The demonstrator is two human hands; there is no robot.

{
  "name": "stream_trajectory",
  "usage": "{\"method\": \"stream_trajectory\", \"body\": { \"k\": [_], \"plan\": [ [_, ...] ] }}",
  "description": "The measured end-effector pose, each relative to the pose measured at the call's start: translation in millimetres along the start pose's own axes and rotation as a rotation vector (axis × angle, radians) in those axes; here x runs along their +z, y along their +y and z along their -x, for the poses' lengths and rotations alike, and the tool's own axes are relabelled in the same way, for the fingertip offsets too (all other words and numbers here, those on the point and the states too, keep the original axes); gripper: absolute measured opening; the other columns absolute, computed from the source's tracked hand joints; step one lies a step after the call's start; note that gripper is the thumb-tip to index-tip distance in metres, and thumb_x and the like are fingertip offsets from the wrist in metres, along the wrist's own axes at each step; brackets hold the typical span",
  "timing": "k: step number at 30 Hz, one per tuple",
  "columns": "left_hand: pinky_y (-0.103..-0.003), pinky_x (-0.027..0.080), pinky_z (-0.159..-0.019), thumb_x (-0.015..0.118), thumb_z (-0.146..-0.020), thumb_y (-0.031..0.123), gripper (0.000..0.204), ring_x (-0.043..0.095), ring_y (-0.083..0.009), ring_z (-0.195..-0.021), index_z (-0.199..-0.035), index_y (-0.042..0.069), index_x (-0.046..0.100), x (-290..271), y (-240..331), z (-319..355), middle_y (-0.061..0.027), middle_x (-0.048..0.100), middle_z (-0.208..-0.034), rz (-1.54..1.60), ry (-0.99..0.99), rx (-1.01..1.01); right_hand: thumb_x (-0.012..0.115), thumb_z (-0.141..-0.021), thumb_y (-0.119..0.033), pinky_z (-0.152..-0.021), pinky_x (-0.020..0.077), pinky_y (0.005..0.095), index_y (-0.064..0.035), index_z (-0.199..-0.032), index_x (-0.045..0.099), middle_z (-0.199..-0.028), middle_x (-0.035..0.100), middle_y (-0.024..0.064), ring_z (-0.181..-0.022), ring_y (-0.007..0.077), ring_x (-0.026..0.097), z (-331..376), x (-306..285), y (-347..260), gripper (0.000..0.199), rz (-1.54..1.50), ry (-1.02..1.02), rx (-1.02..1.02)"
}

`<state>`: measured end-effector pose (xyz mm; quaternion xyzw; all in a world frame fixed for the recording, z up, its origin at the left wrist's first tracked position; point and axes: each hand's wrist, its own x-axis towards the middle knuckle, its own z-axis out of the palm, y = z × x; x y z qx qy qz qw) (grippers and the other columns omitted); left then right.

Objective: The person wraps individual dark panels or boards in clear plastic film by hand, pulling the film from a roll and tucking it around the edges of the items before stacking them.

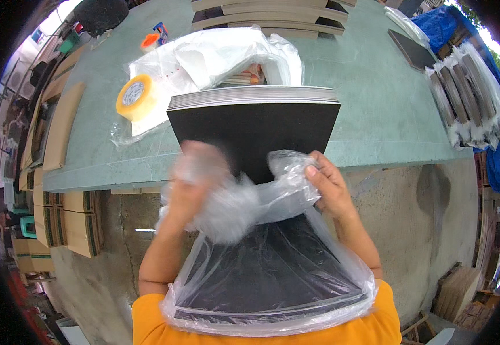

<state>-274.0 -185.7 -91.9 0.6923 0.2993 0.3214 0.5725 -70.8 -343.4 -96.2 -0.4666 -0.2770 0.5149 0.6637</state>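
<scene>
Head view: I see a stack of black sheets [261,253], near end against my chest, far end on the green table [376,115]. It seems heavy, stiff; its clear plastic bag [273,201] thin, slippery. My right hand [330,187] pinches the bunched bag mouth; my blurred left hand [195,178] grips it too. A tape roll [134,96] lies far left.

You are working in what is looking like a small packing workshop, partly open to the outdoors. A long green worktable [376,109] is stretching across a rough concrete floor [422,213]. Flat cardboard stacks [66,221] are piling up at your left, bagged bundles of dark boards [471,95] are lying at the right, and a roll of packing tape [135,96] is sitting among clear plastic bags [221,54].
</scene>
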Motion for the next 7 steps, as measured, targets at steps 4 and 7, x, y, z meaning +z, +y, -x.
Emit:
{"method": "stream_trajectory", "body": {
  "k": [4, 7],
  "plan": [
    [-0.025, 0.041, -0.063, 0.064, -0.074, 0.023, 0.029, 0.05, -0.0116, -0.072, -0.092, 0.003, 0.053, 53, 18, -9, -0.0054, 0.055, -0.079, 0.005, -0.542, -0.042, 0.067, -0.072, -0.013, -0.064, 0.0385, 0.0207, -0.0055, -0.095, 0.041, -0.081, 0.047, -0.0012, -0.073, 0.005, 0.044, -1, 21, -2, 0.036, 0.187, -0.153, -0.24],
    [-0.026, 0.042, -0.063, 0.063, -0.074, 0.023, 0.025, 0.05, -0.0115, -0.072, -0.088, 0.003, 0.055, 46, 16, -15, -0.0054, 0.055, -0.079, 0.013, -0.43, -0.143, 0.073, -0.066, -0.02, -0.075, 0.0394, 0.0221, -0.0045, -0.094, 0.041, -0.091, 0.049, 0.0043, -0.09, 0.0086, 0.048, 17, 14, -14, 0.046, 0.236, -0.153, 0.174]
  ]
}}
